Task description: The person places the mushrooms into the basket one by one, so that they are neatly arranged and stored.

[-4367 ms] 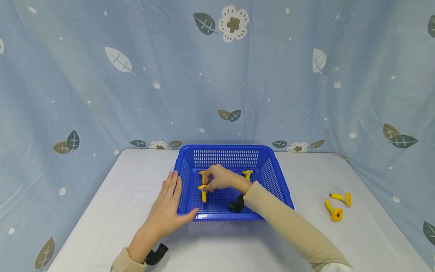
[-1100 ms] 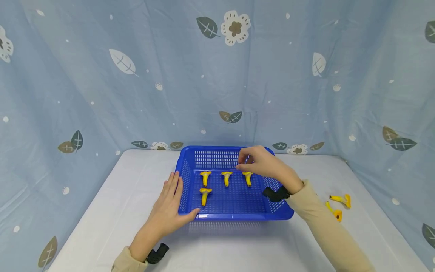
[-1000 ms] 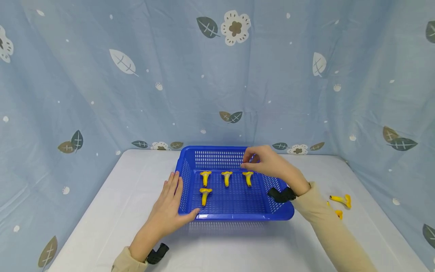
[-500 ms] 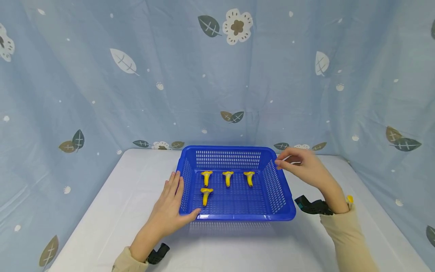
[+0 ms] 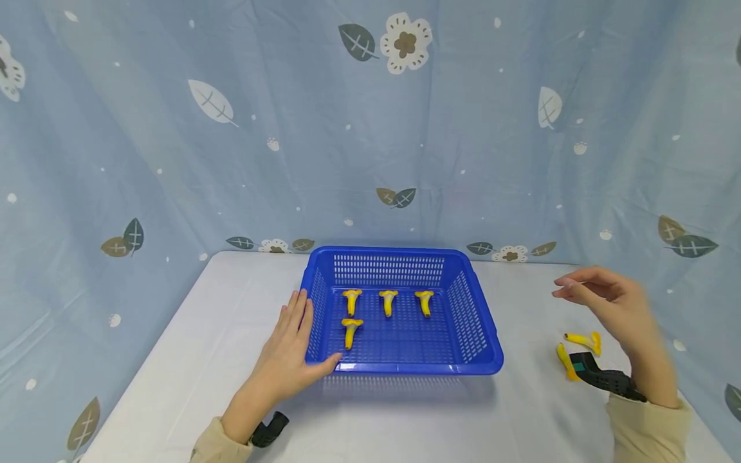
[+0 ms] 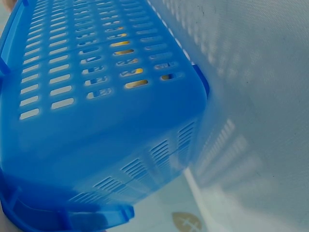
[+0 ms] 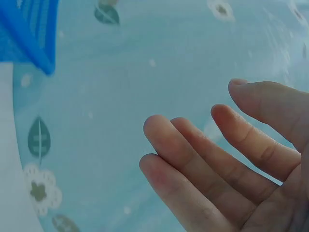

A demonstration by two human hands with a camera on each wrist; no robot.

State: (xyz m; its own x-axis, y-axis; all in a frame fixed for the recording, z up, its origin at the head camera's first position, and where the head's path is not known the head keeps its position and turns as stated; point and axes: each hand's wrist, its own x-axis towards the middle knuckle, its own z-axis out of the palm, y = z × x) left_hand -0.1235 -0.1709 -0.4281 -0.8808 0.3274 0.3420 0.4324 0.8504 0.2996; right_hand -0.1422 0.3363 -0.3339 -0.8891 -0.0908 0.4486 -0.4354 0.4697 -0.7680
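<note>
A blue plastic basket (image 5: 405, 369) stands mid-table. Inside, three yellow chanterelle mushrooms (image 5: 388, 302) lie in a back row, stems toward me, and another mushroom (image 5: 350, 334) lies in front of the leftmost. My left hand (image 5: 282, 360) rests on the basket's front left corner, fingers along the left rim and thumb at the front rim. Over the table's right side my right hand (image 5: 621, 307) hovers, fingers loosely bent and spread, holding nothing in the right wrist view. Below it lie two more mushrooms, one mushroom (image 5: 583, 341) behind the other mushroom (image 5: 564, 359), which is partly hidden by the wrist camera.
A white cloth (image 5: 399, 424) covers the table. Behind and at both sides hangs a blue curtain (image 5: 301, 173) with leaf and flower prints. Black wrist cameras sit at the left wrist (image 5: 269, 431) and the right wrist.
My right hand let go of the front left mushroom in the basket, rose, and swung right, out over the table. My left hand has stayed on the basket's corner.
</note>
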